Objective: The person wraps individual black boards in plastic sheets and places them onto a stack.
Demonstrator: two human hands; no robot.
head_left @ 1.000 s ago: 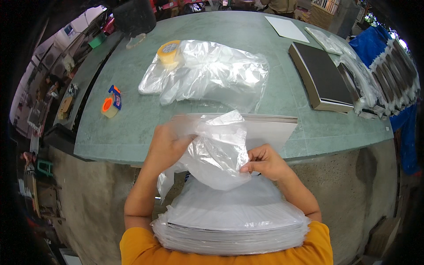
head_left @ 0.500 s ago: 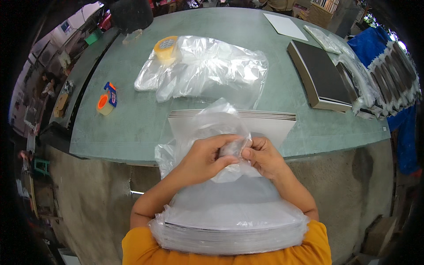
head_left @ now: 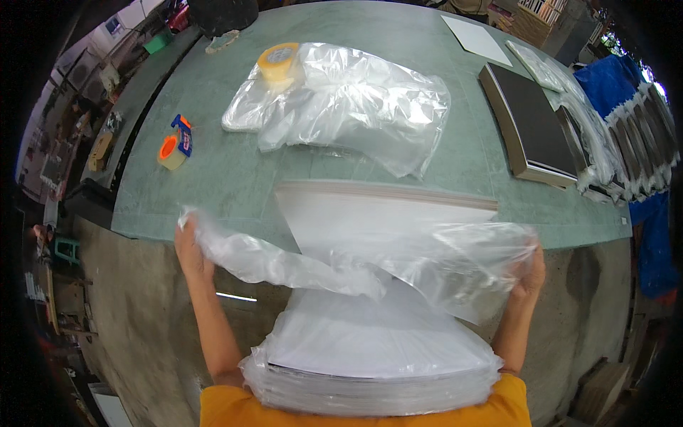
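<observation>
My left hand (head_left: 192,249) and my right hand (head_left: 528,274) are spread wide apart, each closed on one end of clear plastic film (head_left: 284,267). The film runs between them, twisted and bunched near the middle and fanned out toward the right hand, where it is blurred. Under its middle, against my body, lies a thick stack of flat sheets in clear plastic (head_left: 370,338). Beyond the film, a stack of white boards (head_left: 384,206) rests at the table's near edge, partly covered by the film.
The green table (head_left: 235,178) holds a pile of clear plastic bags (head_left: 363,92) with a yellow tape roll (head_left: 277,62) on top. An orange-and-blue tape dispenser (head_left: 176,144) stands left. At right are a dark flat box (head_left: 530,117), plastic-wrapped packs (head_left: 644,135) and a white sheet (head_left: 475,39).
My hands have moved from close together over the bunched plastic to far apart on either side. The film is now stretched out between them. The view has shifted slightly.
</observation>
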